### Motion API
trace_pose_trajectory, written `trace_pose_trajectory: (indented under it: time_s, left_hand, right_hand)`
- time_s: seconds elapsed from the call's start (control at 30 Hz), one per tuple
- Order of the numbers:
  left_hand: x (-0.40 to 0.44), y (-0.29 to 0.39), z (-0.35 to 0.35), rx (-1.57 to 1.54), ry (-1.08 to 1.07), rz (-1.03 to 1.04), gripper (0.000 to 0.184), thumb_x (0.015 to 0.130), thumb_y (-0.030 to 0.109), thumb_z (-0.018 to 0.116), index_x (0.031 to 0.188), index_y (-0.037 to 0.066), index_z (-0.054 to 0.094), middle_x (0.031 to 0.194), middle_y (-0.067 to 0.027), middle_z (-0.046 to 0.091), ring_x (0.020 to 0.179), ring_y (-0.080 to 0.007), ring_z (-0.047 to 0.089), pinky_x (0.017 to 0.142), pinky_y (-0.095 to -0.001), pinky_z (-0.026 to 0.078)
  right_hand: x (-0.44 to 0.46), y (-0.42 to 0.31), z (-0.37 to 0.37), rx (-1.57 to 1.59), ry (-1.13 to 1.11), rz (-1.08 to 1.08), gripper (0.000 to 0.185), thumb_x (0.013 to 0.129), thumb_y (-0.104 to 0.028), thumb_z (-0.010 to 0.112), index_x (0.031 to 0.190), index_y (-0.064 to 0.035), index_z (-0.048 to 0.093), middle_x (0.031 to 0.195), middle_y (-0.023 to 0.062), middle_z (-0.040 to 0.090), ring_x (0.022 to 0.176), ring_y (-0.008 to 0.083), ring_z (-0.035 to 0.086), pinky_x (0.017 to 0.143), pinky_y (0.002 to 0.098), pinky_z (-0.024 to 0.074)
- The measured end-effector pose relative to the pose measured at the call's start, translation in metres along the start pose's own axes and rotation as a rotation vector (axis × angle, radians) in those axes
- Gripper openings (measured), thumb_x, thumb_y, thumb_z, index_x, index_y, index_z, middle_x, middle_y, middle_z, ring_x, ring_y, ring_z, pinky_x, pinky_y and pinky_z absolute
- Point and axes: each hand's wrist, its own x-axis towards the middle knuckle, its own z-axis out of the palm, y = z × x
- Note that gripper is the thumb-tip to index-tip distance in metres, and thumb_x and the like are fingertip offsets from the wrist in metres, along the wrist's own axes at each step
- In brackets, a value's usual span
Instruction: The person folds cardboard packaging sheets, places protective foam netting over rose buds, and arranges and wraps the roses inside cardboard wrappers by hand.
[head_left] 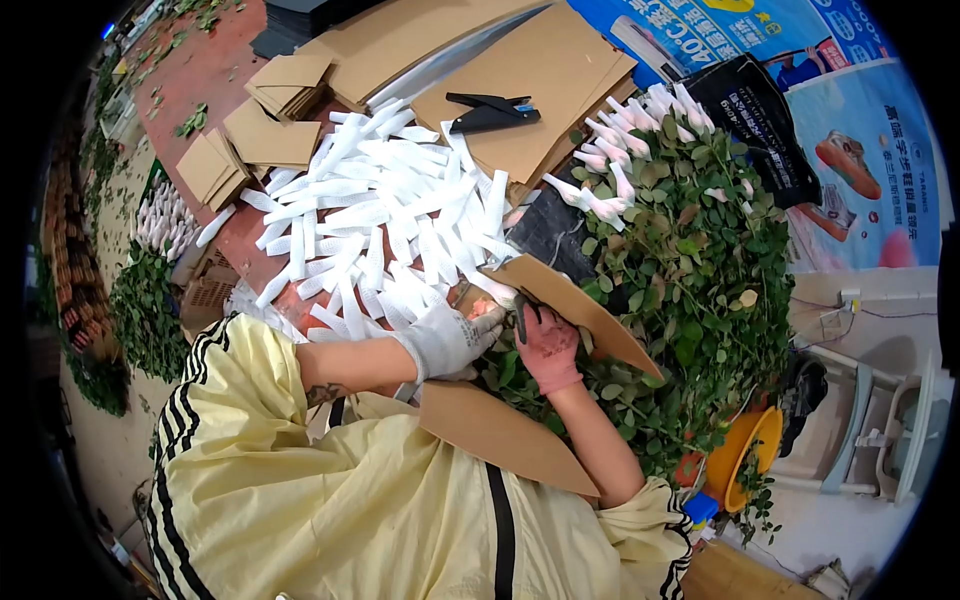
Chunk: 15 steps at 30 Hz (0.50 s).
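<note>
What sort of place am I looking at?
Probably a flower-packing workroom: white mesh sleeves heaped on the table, sleeved pink buds on leafy stems nearby, and stacked cardboard sheets behind.

Yellow basin [728,452], probably a chair [851,430]

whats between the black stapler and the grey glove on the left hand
White mesh sleeves, mostly, with a bit of cardboard next to the stapler; the head view shows them before the left hand.
</note>
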Motion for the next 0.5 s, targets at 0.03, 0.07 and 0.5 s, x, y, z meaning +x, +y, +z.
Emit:
trace_pose_trajectory:
  time_s: [0.03, 0.07, 0.5]
  left_hand:
    - [0.001, -0.002, -0.001, -0.031, 0.007, 0.012, 0.074, 0.075, 0.046, 0.063, 0.135, 0.009, 0.041, 0.145, -0.0119, 0.032, 0.087, -0.0253, 0.065, 0.069, -0.0404, 0.052]
    - [0.001, -0.004, -0.001, -0.062, 0.014, 0.023, 0.073, 0.075, 0.046, 0.063, 0.135, 0.009, 0.042, 0.145, -0.0110, 0.032, 0.088, -0.0254, 0.065, 0.070, -0.0404, 0.052]
    - [0.029, -0.068, 0.003, 0.024, 0.347, -0.131, 0.029, 0.086, 0.023, 0.047, 0.112, 0.017, 0.056, 0.087, -0.0089, 0.062, 0.073, -0.0254, 0.065, 0.058, -0.0386, 0.050]
  right_hand:
    - [-0.001, 0.001, 0.000, -0.001, 0.000, 0.001, 0.026, 0.077, -0.027, 0.061, 0.099, -0.0121, 0.061, 0.097, 0.0094, 0.059, 0.091, 0.0281, 0.058, 0.078, 0.0427, 0.0469]
    - [-0.002, 0.001, 0.001, -0.030, -0.032, -0.015, 0.030, 0.076, -0.026, 0.063, 0.103, -0.0117, 0.061, 0.100, 0.0101, 0.060, 0.092, 0.0282, 0.059, 0.077, 0.0420, 0.0478]
    - [-0.003, -0.002, -0.002, 0.037, -0.126, 0.099, 0.042, 0.074, -0.022, 0.063, 0.113, -0.0090, 0.056, 0.098, 0.0133, 0.061, 0.093, 0.0302, 0.060, 0.080, 0.0413, 0.0484]
